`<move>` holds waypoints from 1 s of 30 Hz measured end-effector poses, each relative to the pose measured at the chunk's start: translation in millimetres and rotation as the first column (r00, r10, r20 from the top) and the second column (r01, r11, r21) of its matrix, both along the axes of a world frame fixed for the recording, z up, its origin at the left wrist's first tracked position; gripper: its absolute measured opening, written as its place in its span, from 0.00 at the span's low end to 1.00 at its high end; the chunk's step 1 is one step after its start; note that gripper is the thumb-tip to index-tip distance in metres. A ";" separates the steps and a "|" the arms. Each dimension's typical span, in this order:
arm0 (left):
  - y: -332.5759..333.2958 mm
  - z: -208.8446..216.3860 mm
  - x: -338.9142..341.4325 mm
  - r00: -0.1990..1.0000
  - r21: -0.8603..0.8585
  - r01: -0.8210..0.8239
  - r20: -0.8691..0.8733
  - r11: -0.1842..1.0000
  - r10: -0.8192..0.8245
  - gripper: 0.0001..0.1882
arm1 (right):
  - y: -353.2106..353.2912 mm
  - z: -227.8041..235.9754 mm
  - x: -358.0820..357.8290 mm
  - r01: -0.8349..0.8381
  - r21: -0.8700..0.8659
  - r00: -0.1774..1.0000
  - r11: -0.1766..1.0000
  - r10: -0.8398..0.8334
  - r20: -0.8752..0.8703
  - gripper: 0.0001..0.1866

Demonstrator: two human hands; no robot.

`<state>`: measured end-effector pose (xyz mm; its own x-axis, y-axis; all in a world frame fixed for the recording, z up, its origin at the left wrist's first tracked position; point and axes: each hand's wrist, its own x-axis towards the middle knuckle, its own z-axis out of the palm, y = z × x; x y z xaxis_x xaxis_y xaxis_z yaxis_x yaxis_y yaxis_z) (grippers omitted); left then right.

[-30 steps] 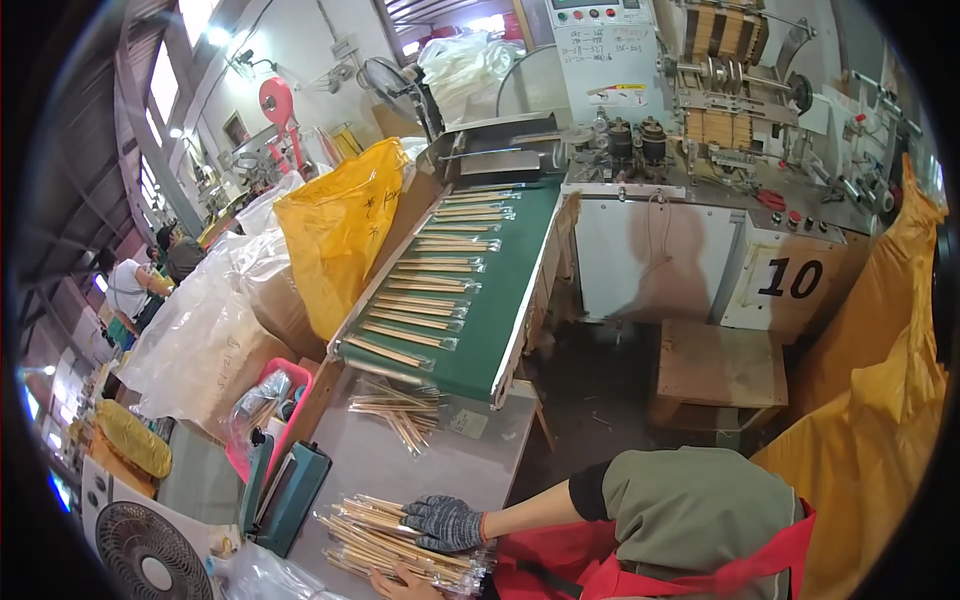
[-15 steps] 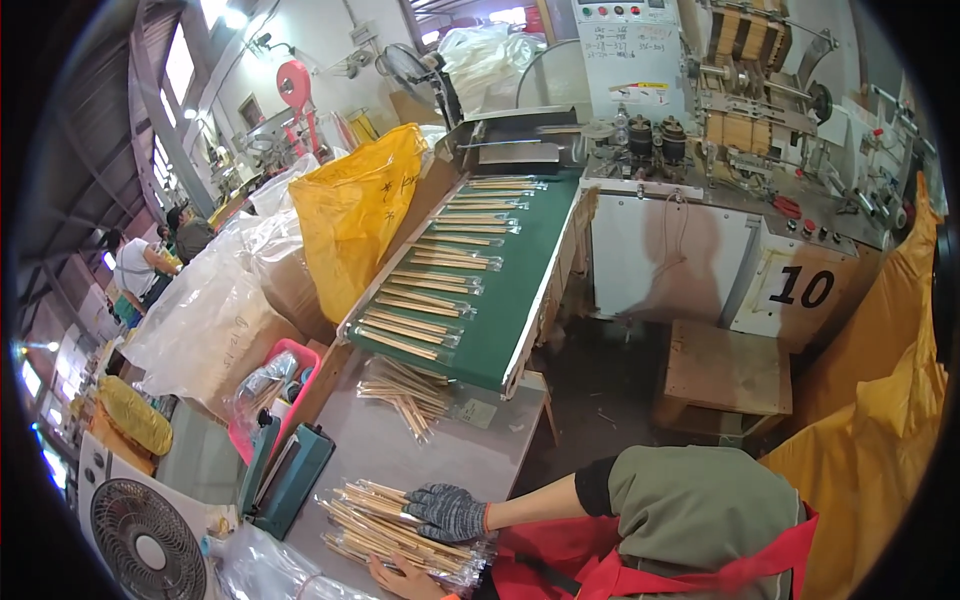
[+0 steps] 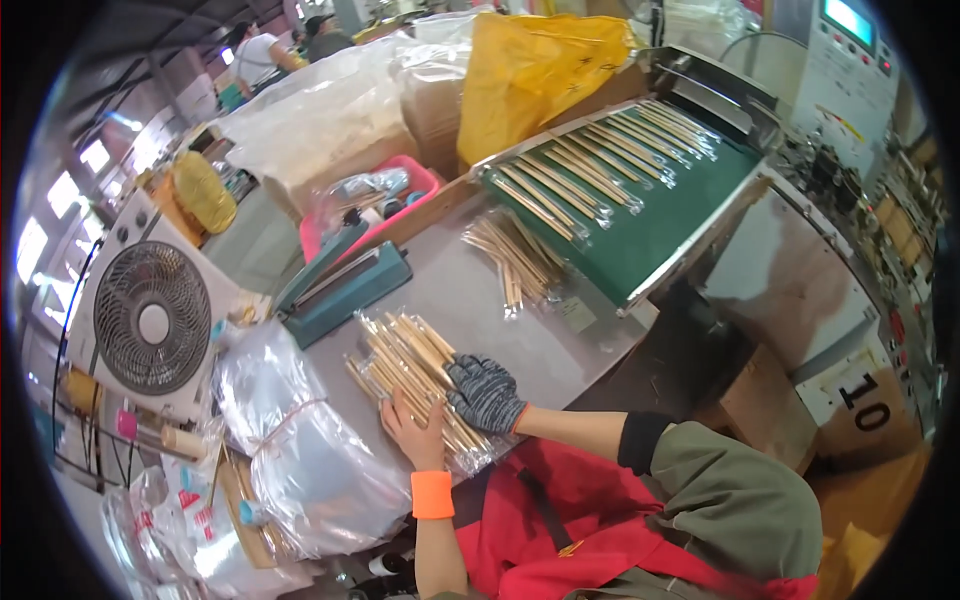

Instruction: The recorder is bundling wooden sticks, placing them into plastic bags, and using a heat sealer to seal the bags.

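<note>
Head view: left hand, bare, laid open on near side of wrapped stick pile, fingers extended. Right hand, grey glove, touches pile's right side, fingers bent; can't tell if it grips. Pile lies between and just ahead of both hands. Second stick pile beyond right hand, green conveyor farther out. Teal sealer ahead-left of left hand, clear plastic bags left of that hand.

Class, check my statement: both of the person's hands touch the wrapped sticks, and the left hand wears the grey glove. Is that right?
Not quite: the grey glove is on the right hand. The head view shows the left hand bare. Both do touch the wrapped sticks.
</note>
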<state>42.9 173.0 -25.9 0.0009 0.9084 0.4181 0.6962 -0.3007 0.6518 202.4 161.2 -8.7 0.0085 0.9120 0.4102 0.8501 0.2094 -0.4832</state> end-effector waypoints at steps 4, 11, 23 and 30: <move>17.0 -2.0 0.6 1.000 -0.007 -0.004 0.025 1.000 0.004 0.38 | 17.0 16.2 2.7 0.005 -0.169 0.997 0.986 0.008 0.073 0.25; 33.1 0.5 -6.7 1.000 -0.010 -0.013 -0.012 1.000 0.013 0.38 | 98.8 52.2 99.8 0.258 -0.045 0.843 0.965 -0.202 0.499 0.33; 31.8 -4.9 -5.1 0.980 0.024 0.197 -0.033 0.980 -0.197 0.25 | 70.3 17.8 70.8 0.186 -0.060 0.950 0.981 -0.164 0.267 0.28; 18.7 16.9 10.4 0.980 -0.020 0.149 0.136 0.989 -0.145 0.17 | 84.0 132.7 166.3 0.005 0.100 0.943 0.995 -0.038 0.330 0.25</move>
<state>53.2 191.8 -9.0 0.0813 0.9146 0.3961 0.5516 -0.3723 0.7464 368.7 245.2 124.0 -0.1241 0.8689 0.4792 0.9633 0.2213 -0.1517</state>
